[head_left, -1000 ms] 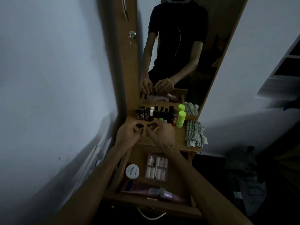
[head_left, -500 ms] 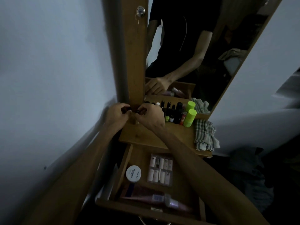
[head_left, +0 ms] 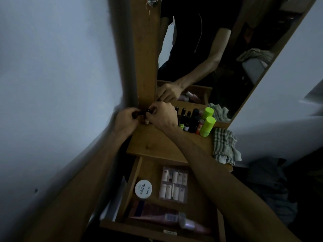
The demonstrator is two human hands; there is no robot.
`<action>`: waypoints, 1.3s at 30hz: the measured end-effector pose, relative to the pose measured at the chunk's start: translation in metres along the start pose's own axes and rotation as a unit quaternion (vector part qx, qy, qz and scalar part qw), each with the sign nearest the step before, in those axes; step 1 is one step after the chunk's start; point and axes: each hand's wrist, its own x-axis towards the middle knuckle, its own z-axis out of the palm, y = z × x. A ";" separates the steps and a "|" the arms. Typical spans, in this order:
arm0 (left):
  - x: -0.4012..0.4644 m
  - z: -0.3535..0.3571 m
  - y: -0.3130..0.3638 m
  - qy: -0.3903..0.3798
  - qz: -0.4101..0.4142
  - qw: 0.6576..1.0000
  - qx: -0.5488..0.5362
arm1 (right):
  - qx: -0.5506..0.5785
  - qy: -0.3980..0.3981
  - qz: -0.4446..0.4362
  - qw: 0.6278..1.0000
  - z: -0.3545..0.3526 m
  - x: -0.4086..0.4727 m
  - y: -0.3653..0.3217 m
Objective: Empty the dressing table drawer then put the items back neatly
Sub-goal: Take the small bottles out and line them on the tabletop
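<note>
Evidently both hands are busy at the 11 o'clock corner of the surface (head_left: 157,145), hard against the mirror post (head_left: 146,58). The left hand (head_left: 125,120) has its fingers curled round a small dark bottle (head_left: 138,114), and the right hand (head_left: 161,117) pinches another dark cap (head_left: 149,110) beside it; each grip looks clamped on its item, though dim light hides detail. They seem to be setting these little bottles down at the start of the row (head_left: 189,120) that runs toward 2 o'clock, ending at a green can (head_left: 207,126); lining them along the mirror probably keeps the front of the surface free for more items. A checked cloth (head_left: 223,145) lies at 3 o'clock, touching the surface's edge.

The drawer (head_left: 201,198) at 6 o'clock stands pulled out and holds a white jar (head_left: 143,189), a clear pack of tubes (head_left: 173,184) just beside it, and a pink tube (head_left: 166,216) lying crosswise near the front. By my reckoning, emptying is only partly done.
</note>
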 end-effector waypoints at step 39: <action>0.010 0.006 -0.001 0.003 0.003 0.999 0.032 | -0.018 0.011 -0.024 0.999 0.002 0.000 0.001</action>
